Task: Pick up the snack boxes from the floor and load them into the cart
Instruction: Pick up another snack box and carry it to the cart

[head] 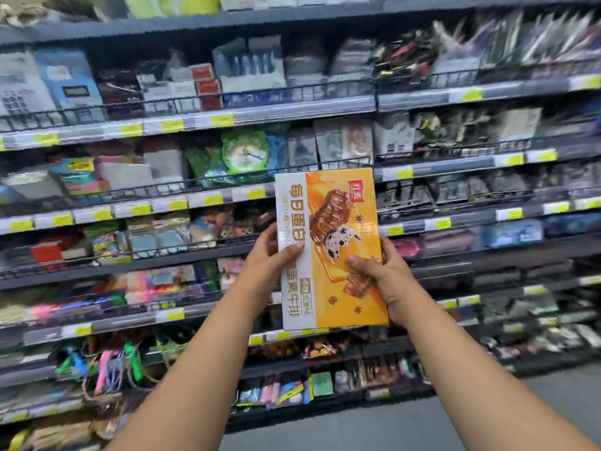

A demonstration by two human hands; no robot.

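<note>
Two bare forearms reach forward, holding up one snack box (pixel 331 249).
Left hand (pixel 270 255) and right hand (pixel 380 271) grip its side edges, upright before blurred store shelves (pixel 195 122).

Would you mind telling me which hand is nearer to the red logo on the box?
Right. The right hand grips the box on its orange side, below the red logo; the left hand holds the white edge, farther away.
</note>
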